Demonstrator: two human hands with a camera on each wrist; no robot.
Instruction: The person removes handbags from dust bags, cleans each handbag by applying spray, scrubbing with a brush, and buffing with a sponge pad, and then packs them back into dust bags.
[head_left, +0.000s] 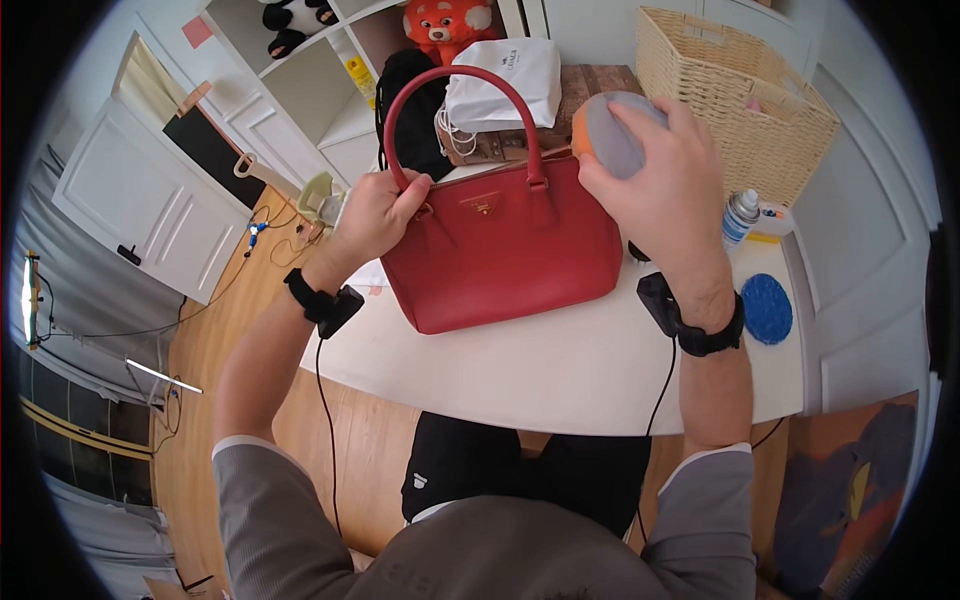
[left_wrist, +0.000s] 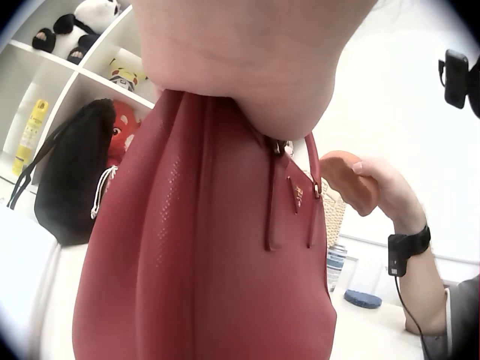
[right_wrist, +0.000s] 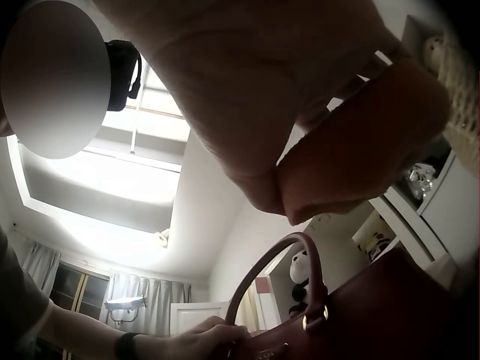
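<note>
A red leather handbag [head_left: 500, 255] stands on the white table, its rounded handle [head_left: 510, 95] up. My left hand [head_left: 376, 212] grips the bag's upper left corner by the handle's base, thumb across the top edge. In the left wrist view that palm covers part of the bag's top [left_wrist: 217, 135]. At the opposite upper corner, my right hand [head_left: 672, 190] holds a sponge, grey on one face [head_left: 612, 135] and orange on the other [left_wrist: 349, 180]. The right wrist view has the sponge [right_wrist: 367, 146] pinched between thumb and fingers, above the bag.
Right of the bag, a spray can [head_left: 740, 215] and a round blue pad [head_left: 767, 310] are on the table [head_left: 480, 370]. Behind stand a wicker basket [head_left: 735, 110], a brown box [head_left: 600, 78] with a white drawstring pouch [head_left: 508, 85], and a black bag [head_left: 415, 120].
</note>
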